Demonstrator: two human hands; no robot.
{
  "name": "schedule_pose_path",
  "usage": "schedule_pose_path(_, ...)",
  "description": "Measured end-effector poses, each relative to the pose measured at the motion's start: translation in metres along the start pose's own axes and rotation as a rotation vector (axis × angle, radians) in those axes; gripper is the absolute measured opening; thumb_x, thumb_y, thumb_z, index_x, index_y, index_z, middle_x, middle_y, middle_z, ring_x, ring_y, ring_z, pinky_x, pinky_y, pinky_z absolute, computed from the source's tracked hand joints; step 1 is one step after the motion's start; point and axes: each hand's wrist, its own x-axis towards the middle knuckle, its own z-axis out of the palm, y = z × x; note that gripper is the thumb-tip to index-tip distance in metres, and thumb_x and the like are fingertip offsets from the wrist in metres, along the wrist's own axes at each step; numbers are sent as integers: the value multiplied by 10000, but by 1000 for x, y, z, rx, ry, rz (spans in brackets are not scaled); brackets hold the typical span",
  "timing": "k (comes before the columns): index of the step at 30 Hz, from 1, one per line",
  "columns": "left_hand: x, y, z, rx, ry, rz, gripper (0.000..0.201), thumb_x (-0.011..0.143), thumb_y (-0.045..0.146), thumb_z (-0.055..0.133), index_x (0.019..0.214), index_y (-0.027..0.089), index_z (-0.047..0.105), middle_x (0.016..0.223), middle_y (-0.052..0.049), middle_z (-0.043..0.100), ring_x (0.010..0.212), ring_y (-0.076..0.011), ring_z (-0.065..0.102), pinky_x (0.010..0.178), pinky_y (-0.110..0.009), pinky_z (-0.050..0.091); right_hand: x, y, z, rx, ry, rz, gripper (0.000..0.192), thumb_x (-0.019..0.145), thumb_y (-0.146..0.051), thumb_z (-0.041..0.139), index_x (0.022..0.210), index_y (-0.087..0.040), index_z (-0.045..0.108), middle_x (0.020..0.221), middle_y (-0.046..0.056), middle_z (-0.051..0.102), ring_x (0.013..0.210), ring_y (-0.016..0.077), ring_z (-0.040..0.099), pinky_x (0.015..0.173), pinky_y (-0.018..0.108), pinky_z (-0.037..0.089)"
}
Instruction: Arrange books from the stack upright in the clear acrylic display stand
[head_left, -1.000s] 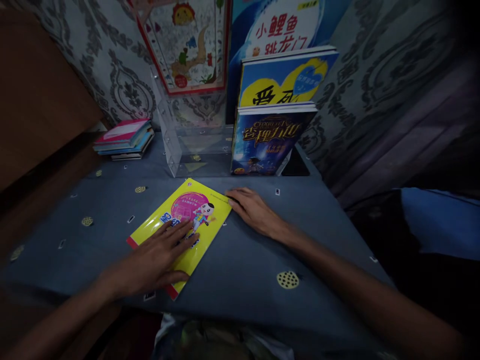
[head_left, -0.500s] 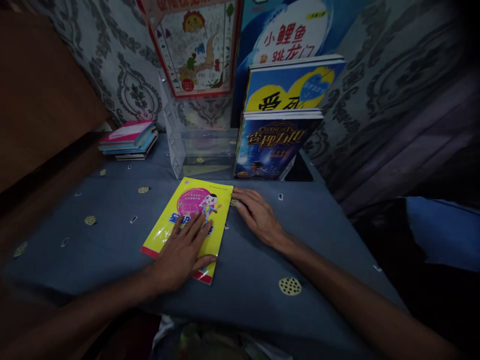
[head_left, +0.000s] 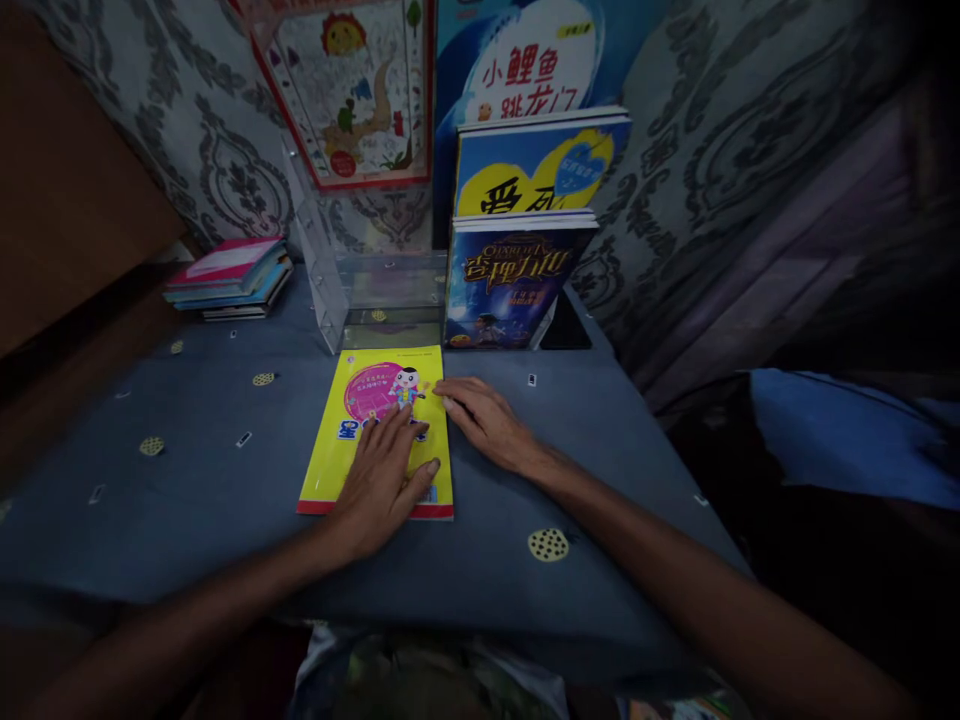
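A thin yellow book (head_left: 352,440) with a pink circle and a cartoon figure on its cover lies flat on the blue-grey patterned cloth (head_left: 187,470). My left hand (head_left: 386,480) rests palm down on the book's lower right part, fingers spread. Flat on the cloth lies my right hand (head_left: 484,425), its fingertips touching the book's right edge near the top. The book's far edge lies just in front of a clear acrylic stand (head_left: 352,290).
Two blue books (head_left: 517,270) stand upright in the stand's right side, with posters behind. A low stack of books (head_left: 229,278) lies at the back left. A brown wooden panel (head_left: 60,200) rises on the left; blue fabric (head_left: 847,440) lies at the right.
The yellow book has turned from a diagonal lie to nearly square with the table edge and slid towards the stand. Both hands moved with it.
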Motion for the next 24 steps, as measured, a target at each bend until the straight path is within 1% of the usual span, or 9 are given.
schedule_pose_path(4, 0, -3, -10, -14, -41, 61, 398, 995, 427, 506, 1305, 185, 566, 1493, -141, 520, 1473, -284, 364, 1217, -555, 266, 1, -2, -1, 4, -33, 20, 351, 1022, -316, 417, 1210, -214, 695, 1227, 115, 717, 1158, 279, 633, 1028, 515, 483)
schedule_pose_path(6, -1, -6, -14, -31, -86, 113, 457, 945, 480, 595, 1298, 190, 571, 1473, -139, 538, 1454, -294, 391, 1215, -550, 269, 1, -3, -1, 14, -38, 31, 340, 1017, -311, 425, 1192, -218, 701, 1202, 106, 724, 1147, 278, 633, 1036, 510, 473)
schedule_pose_path(8, -3, -9, -18, -39, -153, 190, 563, 889, 541, 661, 1322, 196, 556, 1486, -142, 527, 1448, -300, 399, 1220, -552, 256, 1, -3, 0, 28, -33, 39, 333, 1013, -302, 429, 1186, -219, 701, 1193, 100, 727, 1151, 273, 628, 1040, 499, 469)
schedule_pose_path(10, -6, -11, -20, -18, -206, 276, 651, 859, 573, 686, 1367, 199, 523, 1512, -149, 502, 1460, -304, 383, 1232, -564, 219, 1, -4, 0, 36, -22, 42, 333, 1008, -297, 430, 1180, -202, 700, 1191, 108, 727, 1149, 271, 627, 1034, 487, 472)
schedule_pose_path(12, -9, -12, -21, 26, -226, 332, 636, 888, 550, 662, 1395, 201, 500, 1519, -148, 497, 1471, -295, 370, 1238, -571, 194, 1, -4, 0, 36, -15, 42, 336, 1005, -299, 431, 1171, -181, 699, 1190, 119, 727, 1144, 271, 628, 1026, 476, 475)
schedule_pose_path(15, -12, -15, -20, 75, -207, 364, 521, 956, 480, 594, 1388, 204, 504, 1479, -137, 541, 1443, -268, 414, 1228, -555, 229, 1, -4, 1, 30, -19, 47, 341, 1010, -309, 423, 1169, -179, 695, 1205, 118, 724, 1159, 265, 621, 1033, 466, 471)
schedule_pose_path(19, -11, -19, -17, 98, -153, 443, 451, 976, 457, 569, 1343, 199, 529, 1406, -130, 599, 1384, -262, 480, 1183, -546, 301, 0, -4, 0, 32, -13, 47, 331, 1010, -314, 435, 1168, -173, 691, 1212, 115, 723, 1169, 255, 618, 1033, 456, 466)
schedule_pose_path(24, -10, -14, -17, 111, -47, 543, 298, 983, 371, 584, 1192, 159, 601, 1206, -134, 691, 1176, -256, 606, 1021, -465, 452, -3, -16, -3, 82, 4, -11, 319, 1012, -288, 442, 1092, -130, 707, 1108, 123, 747, 1056, 233, 656, 961, 404, 490)
